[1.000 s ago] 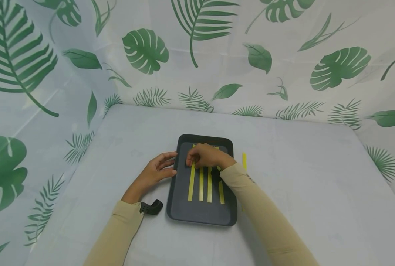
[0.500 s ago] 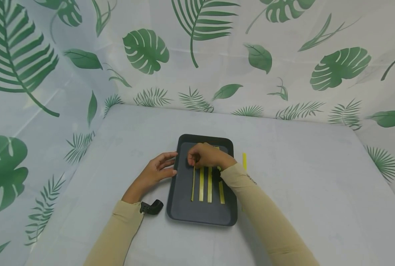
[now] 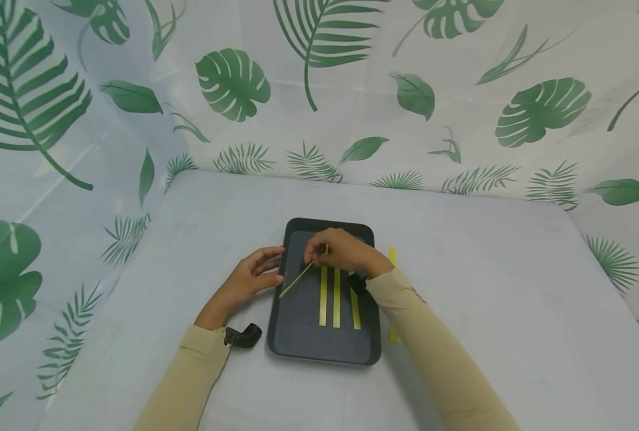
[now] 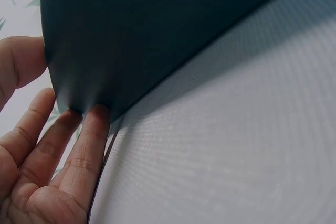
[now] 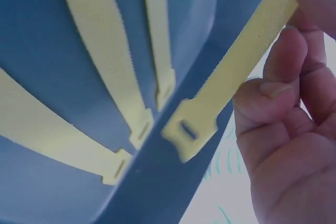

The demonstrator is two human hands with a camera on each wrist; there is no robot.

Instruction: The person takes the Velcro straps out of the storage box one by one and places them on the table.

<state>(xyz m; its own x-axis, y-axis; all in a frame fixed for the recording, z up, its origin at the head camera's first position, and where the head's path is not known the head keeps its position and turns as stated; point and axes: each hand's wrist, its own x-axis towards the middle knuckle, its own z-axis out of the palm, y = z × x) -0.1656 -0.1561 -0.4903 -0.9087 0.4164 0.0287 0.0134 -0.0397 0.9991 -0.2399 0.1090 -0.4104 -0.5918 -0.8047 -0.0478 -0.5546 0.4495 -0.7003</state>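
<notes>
My right hand point(image 3: 338, 248) is above the dark grey tray point(image 3: 298, 338), pinching a yellow hook-and-loop cable tie point(image 3: 296, 280). The tie's free end slants down toward the tray's left side. Close up in the right wrist view, its slotted head point(image 5: 190, 129) sticks out beyond the fingers. Three more yellow ties point(image 3: 336, 299) lie lengthwise in the tray, their far parts hidden by the right hand. At the tray's left wall is my left hand point(image 3: 249, 278); its extended fingertips point(image 4: 97, 119) touch the outside in the left wrist view.
Right of the tray, a yellow strip point(image 3: 392, 256) lies on the white tabletop point(image 3: 486, 299), partly behind the right forearm; another yellow piece point(image 3: 394, 335) shows lower down. A leaf-printed cloth point(image 3: 352, 84) hangs behind and at both sides.
The leftmost tie turned on edge, then came up off the tray floor in my right hand, its lower end swinging left. My left hand stays at the tray's side.
</notes>
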